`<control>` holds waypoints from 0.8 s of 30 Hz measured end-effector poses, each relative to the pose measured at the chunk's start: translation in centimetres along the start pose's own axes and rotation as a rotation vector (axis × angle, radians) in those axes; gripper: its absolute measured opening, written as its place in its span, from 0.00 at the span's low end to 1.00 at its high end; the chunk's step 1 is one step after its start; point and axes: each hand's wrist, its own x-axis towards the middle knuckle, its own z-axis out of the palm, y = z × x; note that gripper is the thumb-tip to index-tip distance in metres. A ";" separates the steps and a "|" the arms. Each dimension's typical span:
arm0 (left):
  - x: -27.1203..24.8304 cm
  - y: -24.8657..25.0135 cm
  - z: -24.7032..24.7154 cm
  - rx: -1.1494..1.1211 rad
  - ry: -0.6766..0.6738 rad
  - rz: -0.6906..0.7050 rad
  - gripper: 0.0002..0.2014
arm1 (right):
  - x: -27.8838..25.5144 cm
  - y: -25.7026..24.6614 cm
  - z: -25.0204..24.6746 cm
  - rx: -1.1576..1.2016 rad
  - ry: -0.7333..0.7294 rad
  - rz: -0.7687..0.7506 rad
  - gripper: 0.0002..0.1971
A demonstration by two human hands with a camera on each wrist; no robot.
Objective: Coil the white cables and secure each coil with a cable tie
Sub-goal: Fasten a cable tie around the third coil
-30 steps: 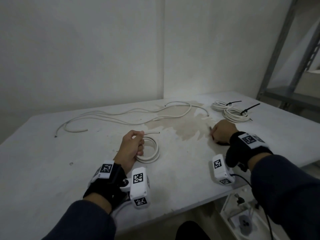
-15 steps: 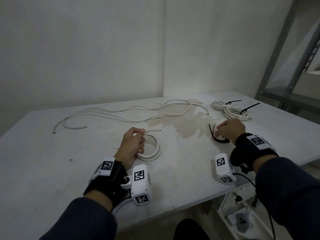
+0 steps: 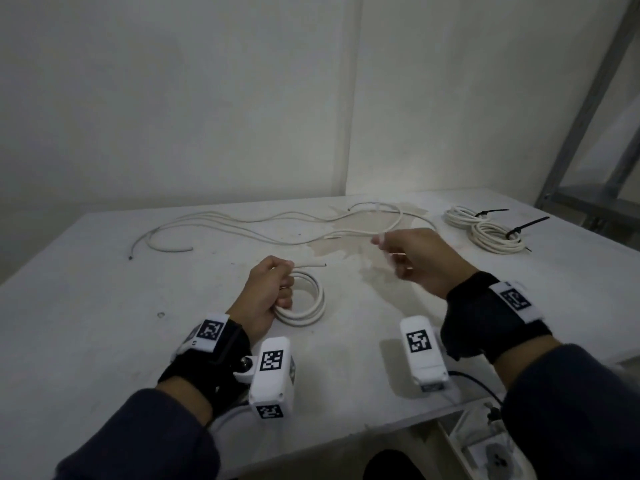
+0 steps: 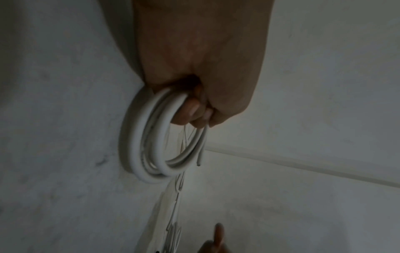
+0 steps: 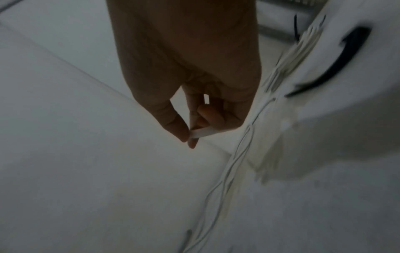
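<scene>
Coiled white cable (image 3: 304, 299), about 3 smooth loops with 1 free end protruding, is gripped by the left hand (image 3: 266, 292) on the table (image 3: 104, 306). A pale strip (image 5: 202, 132) is pinched by the right hand (image 3: 419, 258).

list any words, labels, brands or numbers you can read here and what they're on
No readable words, brand names or numbers in any view.
Wrist camera housings and wristband tags: black-and-white square marker patterns only, no letters.
Cable coil in the left hand: faint marks along the jacket, too blurred to read.
</scene>
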 end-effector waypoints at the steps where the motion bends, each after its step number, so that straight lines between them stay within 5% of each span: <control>1: -0.1 0.2 -0.4 0.018 0.000 0.004 0.11 | -0.6 -0.3 1.5 0.067 -0.083 0.021 0.04; 9: 0.1 1.6 -4.0 0.098 0.050 0.042 0.13 | -0.8 0.1 12.1 0.351 -0.458 0.260 0.07; 20: 1.9 1.8 -5.3 0.094 0.190 0.072 0.15 | 3.4 1.3 14.3 0.227 -0.526 0.112 0.09; 24: 1.9 1.8 -5.4 0.144 0.165 0.080 0.09 | 3.4 2.1 14.2 -0.017 -0.496 -0.036 0.09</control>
